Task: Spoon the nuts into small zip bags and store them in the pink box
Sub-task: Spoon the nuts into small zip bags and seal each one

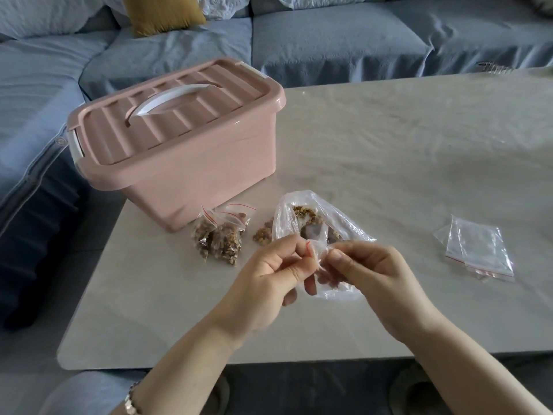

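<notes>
My left hand [269, 280] and my right hand [368, 274] both pinch the red-lined mouth of a small clear zip bag [329, 287], held just above the table. Behind my hands lies a larger clear plastic bag of nuts [311, 218], its top open. Two filled small zip bags [220, 238] rest against the front of the pink box [185, 151], whose lid with a white handle is closed. A few loose nuts [263, 233] sit between the filled bags and the large bag. No spoon is in view.
Several empty zip bags [475, 250] lie in a pile to the right on the pale table [389, 145]. A blue sofa [329, 34] with a yellow cushion [163, 13] runs behind and to the left of the table. A spiral-bound object [493, 68] sits at the far right edge.
</notes>
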Demonstrator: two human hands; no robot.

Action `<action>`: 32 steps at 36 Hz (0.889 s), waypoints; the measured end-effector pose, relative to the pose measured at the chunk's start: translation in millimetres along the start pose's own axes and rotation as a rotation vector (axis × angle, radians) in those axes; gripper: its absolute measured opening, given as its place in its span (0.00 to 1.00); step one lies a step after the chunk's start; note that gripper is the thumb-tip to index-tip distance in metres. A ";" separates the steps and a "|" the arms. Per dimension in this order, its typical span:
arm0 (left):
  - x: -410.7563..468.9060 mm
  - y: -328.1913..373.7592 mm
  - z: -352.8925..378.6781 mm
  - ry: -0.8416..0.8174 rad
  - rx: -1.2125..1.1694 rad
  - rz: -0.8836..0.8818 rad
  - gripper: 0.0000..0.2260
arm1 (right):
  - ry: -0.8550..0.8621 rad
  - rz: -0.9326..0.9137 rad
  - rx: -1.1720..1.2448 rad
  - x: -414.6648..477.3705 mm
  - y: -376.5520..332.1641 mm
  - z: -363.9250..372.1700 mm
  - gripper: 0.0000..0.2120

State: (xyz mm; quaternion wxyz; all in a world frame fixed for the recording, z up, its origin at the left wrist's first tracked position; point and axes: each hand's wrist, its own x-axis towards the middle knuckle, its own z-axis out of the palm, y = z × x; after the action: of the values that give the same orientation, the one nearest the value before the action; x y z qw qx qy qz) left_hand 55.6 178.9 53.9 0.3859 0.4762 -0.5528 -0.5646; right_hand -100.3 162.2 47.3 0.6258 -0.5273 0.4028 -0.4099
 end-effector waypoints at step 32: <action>10.2 -33.9 -3.8 0.336 0.967 0.514 0.21 | 0.098 -0.113 -0.638 5.7 0.8 13.7 0.16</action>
State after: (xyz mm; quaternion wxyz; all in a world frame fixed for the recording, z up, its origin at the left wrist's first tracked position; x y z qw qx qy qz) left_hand 59.9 171.2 19.4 0.3315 0.5321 -0.7773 -0.0521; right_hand -85.5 161.5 47.7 0.3849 -0.6980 0.5108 -0.3221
